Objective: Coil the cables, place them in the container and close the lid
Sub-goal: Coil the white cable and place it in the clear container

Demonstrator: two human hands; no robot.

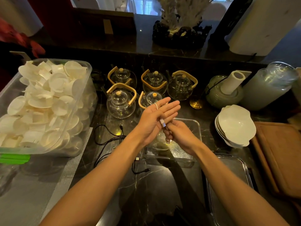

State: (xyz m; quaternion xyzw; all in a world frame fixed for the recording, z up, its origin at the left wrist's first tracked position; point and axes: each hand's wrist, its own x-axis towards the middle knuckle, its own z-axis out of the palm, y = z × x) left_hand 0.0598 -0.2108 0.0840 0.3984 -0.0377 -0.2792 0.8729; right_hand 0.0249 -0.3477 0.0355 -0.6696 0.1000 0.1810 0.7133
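Partly, right hand [176, 132] hides white cable [162, 123].

White cable [156, 106] round fingers [169, 108]; clear container [196, 128] open beneath.

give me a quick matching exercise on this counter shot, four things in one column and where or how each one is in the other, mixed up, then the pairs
Things
1. thin white cable
2. black cables
3. clear rectangular container
4. flat clear lid

States
A. lying loose on the dark marble counter, left of the container
B. looped over the straight fingers of the left hand, its plug end pinched by the right hand
C. lying on the counter at the near right, off its box
D. standing open beneath the two hands

Pairs: 1-B, 2-A, 3-D, 4-C
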